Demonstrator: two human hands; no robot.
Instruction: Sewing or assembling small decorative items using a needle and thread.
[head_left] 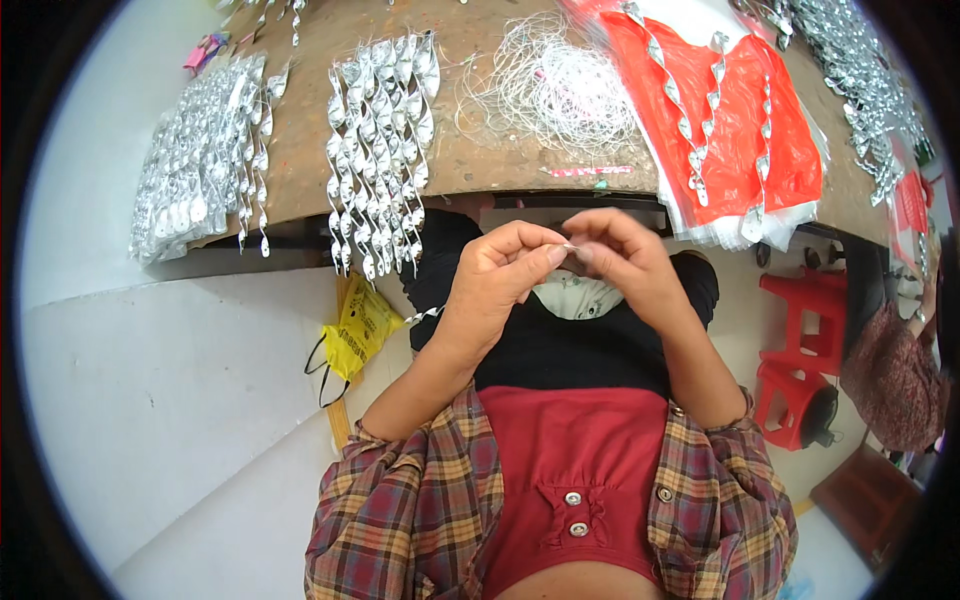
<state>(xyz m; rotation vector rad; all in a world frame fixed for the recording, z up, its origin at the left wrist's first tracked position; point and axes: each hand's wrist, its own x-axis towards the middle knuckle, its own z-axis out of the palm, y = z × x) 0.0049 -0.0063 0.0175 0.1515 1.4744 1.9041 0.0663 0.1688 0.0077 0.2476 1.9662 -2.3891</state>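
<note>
Silver strips (380, 150) drape upper left; mid-frame, the left hand (503, 272) pinches a pale wisp (570, 248) (right hand (628, 262) blurred, its grip I cannot tell).

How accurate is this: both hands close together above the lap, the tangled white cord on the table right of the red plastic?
Wrong side: the head view shows the tangled white cord on the table left of the red plastic. The left hand and right hand are close together above the lap.
</note>
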